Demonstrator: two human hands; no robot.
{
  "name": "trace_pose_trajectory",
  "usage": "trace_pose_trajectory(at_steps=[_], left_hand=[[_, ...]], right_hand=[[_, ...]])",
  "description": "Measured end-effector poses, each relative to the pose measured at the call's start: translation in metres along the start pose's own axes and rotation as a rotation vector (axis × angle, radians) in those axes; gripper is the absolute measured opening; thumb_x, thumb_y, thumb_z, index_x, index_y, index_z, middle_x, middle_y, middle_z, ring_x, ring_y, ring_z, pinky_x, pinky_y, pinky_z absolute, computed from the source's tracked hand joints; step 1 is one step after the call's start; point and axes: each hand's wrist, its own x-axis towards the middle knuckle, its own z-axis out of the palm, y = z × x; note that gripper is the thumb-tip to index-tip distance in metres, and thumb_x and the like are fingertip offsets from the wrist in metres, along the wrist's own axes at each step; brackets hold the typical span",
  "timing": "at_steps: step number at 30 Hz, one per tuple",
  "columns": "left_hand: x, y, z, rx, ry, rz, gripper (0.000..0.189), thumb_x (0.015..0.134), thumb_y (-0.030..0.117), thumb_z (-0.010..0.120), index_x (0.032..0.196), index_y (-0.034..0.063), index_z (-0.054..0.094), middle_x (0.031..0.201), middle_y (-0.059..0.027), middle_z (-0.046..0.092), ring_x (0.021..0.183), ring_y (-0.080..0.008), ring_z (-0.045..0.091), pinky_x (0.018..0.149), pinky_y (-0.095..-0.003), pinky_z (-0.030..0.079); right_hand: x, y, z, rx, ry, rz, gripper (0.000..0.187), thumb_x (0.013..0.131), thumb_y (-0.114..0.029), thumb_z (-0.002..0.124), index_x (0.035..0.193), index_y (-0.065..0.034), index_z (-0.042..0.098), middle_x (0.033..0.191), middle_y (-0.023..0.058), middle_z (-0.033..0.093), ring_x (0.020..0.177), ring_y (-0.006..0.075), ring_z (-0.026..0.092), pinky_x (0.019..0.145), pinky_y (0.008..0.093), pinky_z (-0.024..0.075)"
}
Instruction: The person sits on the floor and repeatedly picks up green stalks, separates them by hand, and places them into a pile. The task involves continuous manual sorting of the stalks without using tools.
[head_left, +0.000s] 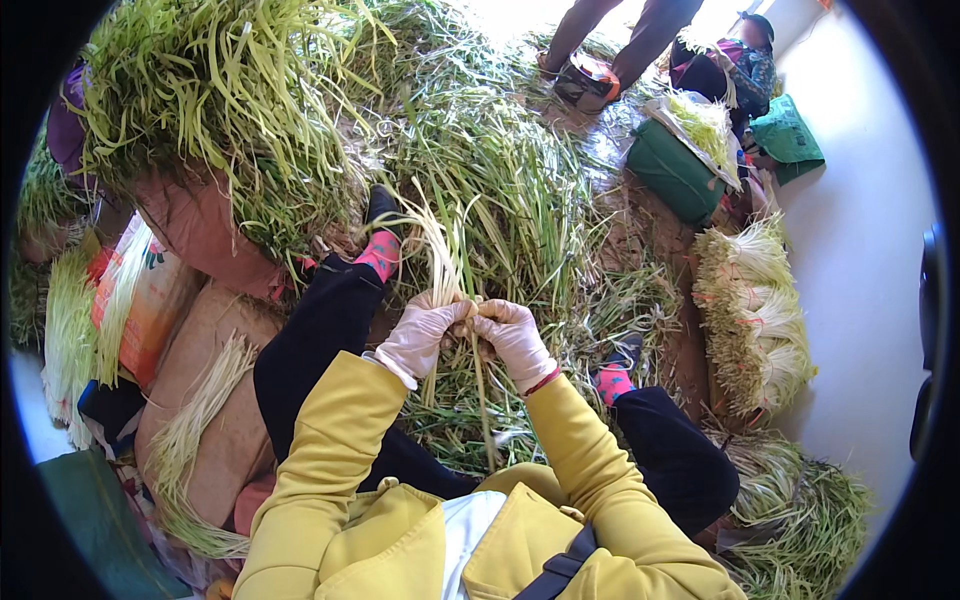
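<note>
Both hands wear thin pale gloves and meet in front of my chest. My left hand is closed around a small bunch of pale, long-stemmed leafy vegetable stalks, their tips pointing away from me. Close against it, my right hand pinches a single green stalk, whose lower end hangs down towards my lap. The fingertips of the two hands almost touch, and the fingers partly hide the stalks there. Beneath and beyond them lies a wide heap of loose green leaves and stalks, between my outstretched legs.
Tied pale bundles are stacked along the right wall. A tall leafy pile rests on pink cloth at upper left. Loose pale stalks lie on a brown surface at left. One person stands ahead; another sits behind a green bundle.
</note>
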Motion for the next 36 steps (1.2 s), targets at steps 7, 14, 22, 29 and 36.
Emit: trace_pose_trajectory(at_steps=[7, 14, 22, 29, 36], left_hand=[[0.008, 0.027, -0.027, 0.002, 0.180, 0.120, 0.020, 0.082, 0.027, 0.067, 0.088, 0.0105, 0.057, 0.092, -0.0052, 0.066, 0.058, -0.0035, 0.053, 0.040, -0.0154, 0.033], [0.002, 0.024, -0.014, 0.148, 0.031, 0.147, 0.012, 0.086, 0.019, 0.062, 0.085, 0.0070, 0.061, 0.077, -0.0043, 0.067, 0.051, -0.0061, 0.056, 0.040, -0.0171, 0.037], [-0.002, 0.007, -0.002, 0.124, -0.014, 0.008, 0.014, 0.085, 0.021, 0.062, 0.090, 0.0077, 0.061, 0.079, -0.0032, 0.067, 0.053, -0.0050, 0.055, 0.043, -0.0167, 0.039], [0.008, 0.022, -0.026, 0.022, 0.046, 0.143, 0.021, 0.086, 0.030, 0.061, 0.083, 0.0089, 0.062, 0.085, -0.0047, 0.068, 0.056, -0.0048, 0.055, 0.043, -0.0160, 0.034], [0.005, 0.019, -0.012, 0.043, 0.024, 0.033, 0.029, 0.084, 0.039, 0.061, 0.093, 0.0116, 0.058, 0.085, -0.0055, 0.067, 0.057, -0.0058, 0.056, 0.044, -0.0170, 0.034]], right_hand=[[-0.039, 0.064, -0.041, -0.947, 0.030, -0.295, 0.013, 0.084, -0.013, 0.058, 0.075, -0.0071, 0.064, 0.068, 0.0102, 0.063, 0.055, 0.0212, 0.060, 0.054, 0.0316, 0.0507], [-0.039, 0.027, -0.064, -1.163, -0.256, 0.341, 0.035, 0.083, -0.029, 0.061, 0.115, -0.0139, 0.061, 0.106, 0.0137, 0.064, 0.094, 0.0203, 0.062, 0.084, 0.0299, 0.0486], [0.015, -0.026, 0.002, -0.088, 0.080, -0.146, 0.011, 0.083, -0.015, 0.066, 0.085, -0.0043, 0.067, 0.064, -0.0007, 0.060, 0.049, 0.0043, 0.050, 0.043, 0.0177, 0.0370], [-0.047, 0.073, -0.074, -1.411, -0.054, 0.393, 0.022, 0.080, -0.023, 0.060, 0.095, -0.0079, 0.066, 0.087, 0.0155, 0.066, 0.078, 0.0279, 0.065, 0.075, 0.0376, 0.0507], [-0.041, 0.027, -0.052, -0.882, -0.075, -0.441, 0.041, 0.085, -0.023, 0.059, 0.122, -0.0047, 0.053, 0.111, 0.0134, 0.061, 0.103, 0.0236, 0.058, 0.092, 0.0326, 0.0429]])
